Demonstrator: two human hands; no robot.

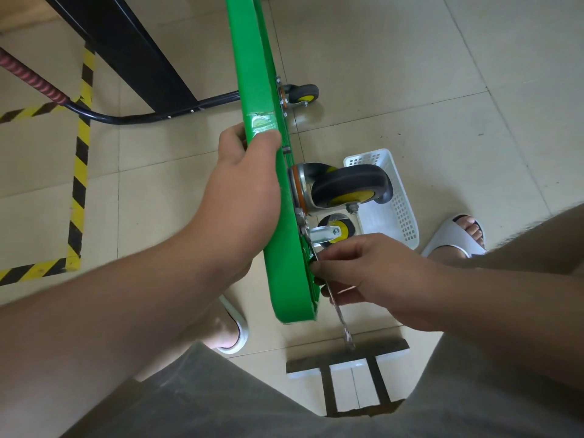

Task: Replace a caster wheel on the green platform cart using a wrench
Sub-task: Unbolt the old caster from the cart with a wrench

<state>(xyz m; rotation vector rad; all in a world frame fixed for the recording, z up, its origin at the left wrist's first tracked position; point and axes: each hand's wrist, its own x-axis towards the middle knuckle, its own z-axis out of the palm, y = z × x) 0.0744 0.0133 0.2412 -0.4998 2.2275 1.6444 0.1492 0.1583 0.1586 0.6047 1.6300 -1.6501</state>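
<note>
- The caster in hand, with a silver fork and yellow hub, sits at the near lower corner of the green platform cart. Its mounting plate lies against the underside, just above the fingers working there.
- The wrench is a thin flat metal bar. Its head is hidden at the deck behind the fingers, and its handle slants down and away towards the floor.
- The right hand pinches the wrench near its head, fingers curled in against the cart's underside. I cannot tell whether the jaw sits on a nut.
- To do this step well, it likely pays to seat the wrench head squarely on the fastener before turning and to swing the long handle in short arcs. Pushing hard from the head end risks a slip.
- The left hand grips the deck's upper edge, thumb over the rim, and holds the cart tipped on its side. A firm hold should stop the deck twisting under the wrench.
- A larger caster sits just above, and a third caster farther along.
- A white basket stands on the tiled floor behind the wheels.
</note>
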